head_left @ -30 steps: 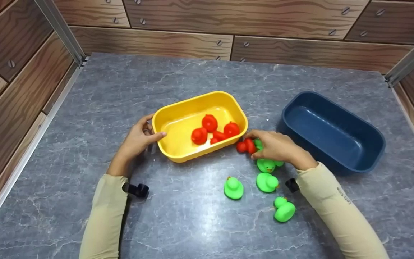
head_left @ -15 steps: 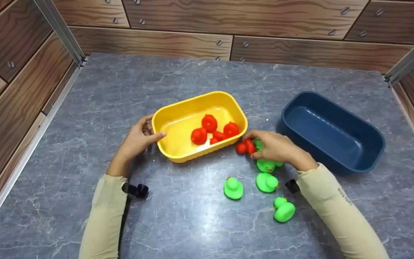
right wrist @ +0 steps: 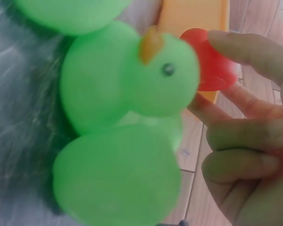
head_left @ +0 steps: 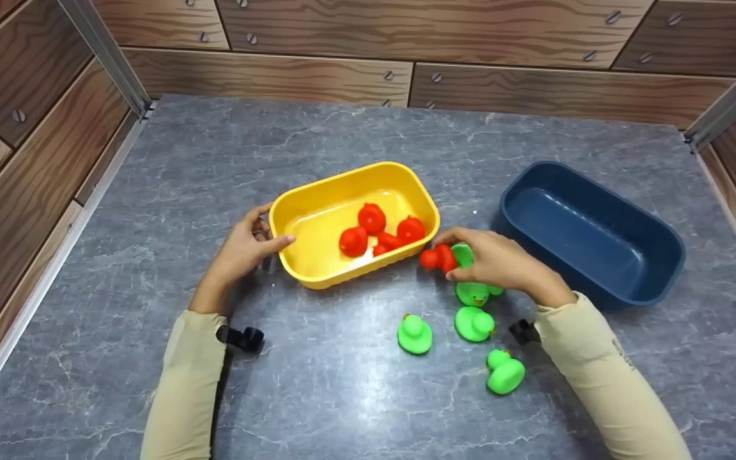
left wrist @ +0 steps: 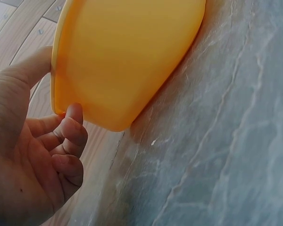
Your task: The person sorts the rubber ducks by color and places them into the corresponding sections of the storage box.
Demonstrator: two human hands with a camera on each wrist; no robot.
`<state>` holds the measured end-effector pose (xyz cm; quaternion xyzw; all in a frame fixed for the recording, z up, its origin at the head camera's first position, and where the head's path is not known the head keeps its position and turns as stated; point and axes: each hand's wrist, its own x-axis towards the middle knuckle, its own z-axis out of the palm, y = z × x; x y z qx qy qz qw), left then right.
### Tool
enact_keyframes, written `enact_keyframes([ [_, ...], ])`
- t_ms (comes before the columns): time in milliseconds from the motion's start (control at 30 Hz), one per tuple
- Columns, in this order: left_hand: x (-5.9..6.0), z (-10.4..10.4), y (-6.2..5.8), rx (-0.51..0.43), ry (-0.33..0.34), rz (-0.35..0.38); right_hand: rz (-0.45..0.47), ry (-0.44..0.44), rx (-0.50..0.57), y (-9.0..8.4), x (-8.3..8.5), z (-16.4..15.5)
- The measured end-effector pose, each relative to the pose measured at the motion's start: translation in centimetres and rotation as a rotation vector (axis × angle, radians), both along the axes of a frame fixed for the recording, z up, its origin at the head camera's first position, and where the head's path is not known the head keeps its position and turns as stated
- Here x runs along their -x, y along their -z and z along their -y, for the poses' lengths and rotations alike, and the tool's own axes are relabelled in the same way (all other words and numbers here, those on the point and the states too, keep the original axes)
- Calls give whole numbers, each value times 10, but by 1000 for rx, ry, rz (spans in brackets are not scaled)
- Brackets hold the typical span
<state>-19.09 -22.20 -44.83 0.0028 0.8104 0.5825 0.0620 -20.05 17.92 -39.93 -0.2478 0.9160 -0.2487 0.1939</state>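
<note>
My left hand (head_left: 245,246) grips the left end of a yellow bin (head_left: 307,246), thumb over the rim and fingers behind the outer wall; the left wrist view shows the same pinch on the bin wall (left wrist: 127,56). Several red rubber ducks (head_left: 372,219) lie inside it. Just right of the bin, my right hand (head_left: 492,259) pinches another red rubber duck (head_left: 438,258) between thumb and fingers. In the right wrist view that red duck (right wrist: 212,61) sits partly behind a green duck (right wrist: 165,89). Green rubber ducks (head_left: 473,294) crowd beneath the right hand, some partly hidden by it.
A dark blue bin (head_left: 591,246) stands at the right, behind the right forearm. Loose green ducks lie nearer the front: one on the left (head_left: 414,334), one in the middle (head_left: 474,324) and one closest (head_left: 505,372). Wood-patterned walls (head_left: 342,76) border the grey tabletop (head_left: 317,396).
My right hand has shifted slightly up with the red duck, uncovering more of the green duck behind it. The left hand and yellow bin have hardly moved.
</note>
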Motion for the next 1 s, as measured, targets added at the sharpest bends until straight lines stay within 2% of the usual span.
enact_keyframes([
  [300, 1, 0, 2, 19, -7, -23, -27, 21, 90, -13, -5, -2],
  [733, 0, 0, 1, 20, -9, -18, 16, 3, 167, -19, -9, 1],
  [1000, 1, 0, 1, 23, -6, -25, -32, -5, 208, -23, -8, 2],
])
